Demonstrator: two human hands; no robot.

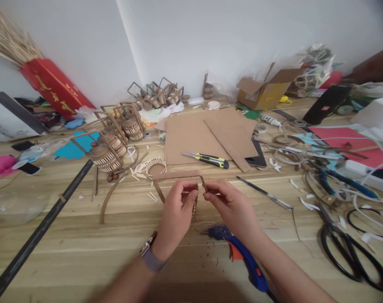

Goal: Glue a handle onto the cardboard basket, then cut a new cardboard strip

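Note:
My left hand (176, 212) and my right hand (232, 206) meet over the wooden floor, both pinched on a bent corrugated cardboard strip (175, 176) that forms an arch-like frame. The left fingers grip a small piece near the strip's right end; the right fingers pinch that same end at about (205, 187). A watch sits on my left wrist. A blue glue gun (242, 256) lies just below my right forearm.
A yellow-black utility knife (207, 159) lies on flat cardboard sheets (191, 134). Small cardboard lantern models (111, 147) stand at the left. Black scissors (352, 252) and paper scraps lie to the right. An open box (264, 90) stands near the wall. A long dark rod (40, 231) crosses the left floor.

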